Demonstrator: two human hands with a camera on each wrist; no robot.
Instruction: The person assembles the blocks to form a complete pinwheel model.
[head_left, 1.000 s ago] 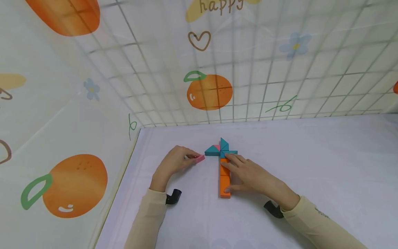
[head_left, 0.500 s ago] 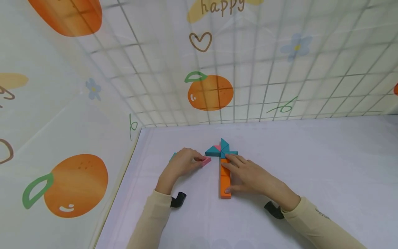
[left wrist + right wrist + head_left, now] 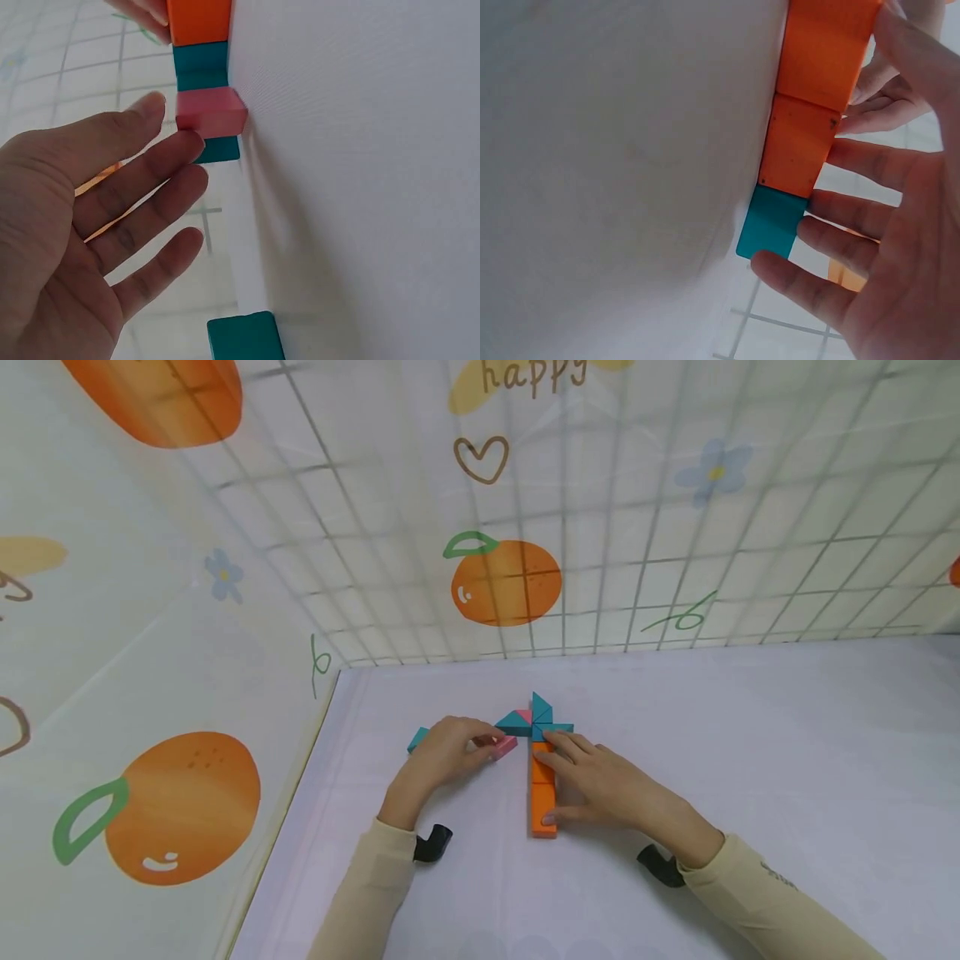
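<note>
In the head view my left hand (image 3: 448, 747) is at a pink block (image 3: 506, 747) just left of the row of blocks. The left wrist view shows its fingers extended, the index fingertip right at the block's edge and the thumb slightly apart from it. My right hand (image 3: 607, 781) rests along the row, its fingertips on the orange block (image 3: 543, 764) and teal block (image 3: 770, 223), its thumb on the nearer orange block (image 3: 543, 810). Teal triangular blocks (image 3: 542, 707) and a small pink triangle (image 3: 524, 716) top the row, with another teal piece (image 3: 513, 727) at left.
A loose teal block (image 3: 417, 739) lies beyond my left hand. The white tabletop (image 3: 750, 752) meets a patterned curtain (image 3: 615, 510) at the back and left. A black wrist mount (image 3: 433, 843) is under the left sleeve, another (image 3: 660, 864) under the right.
My left hand has moved right, and the pink block with it, now close beside the row. The loose teal block has come into view behind that hand. My right hand stays put.
</note>
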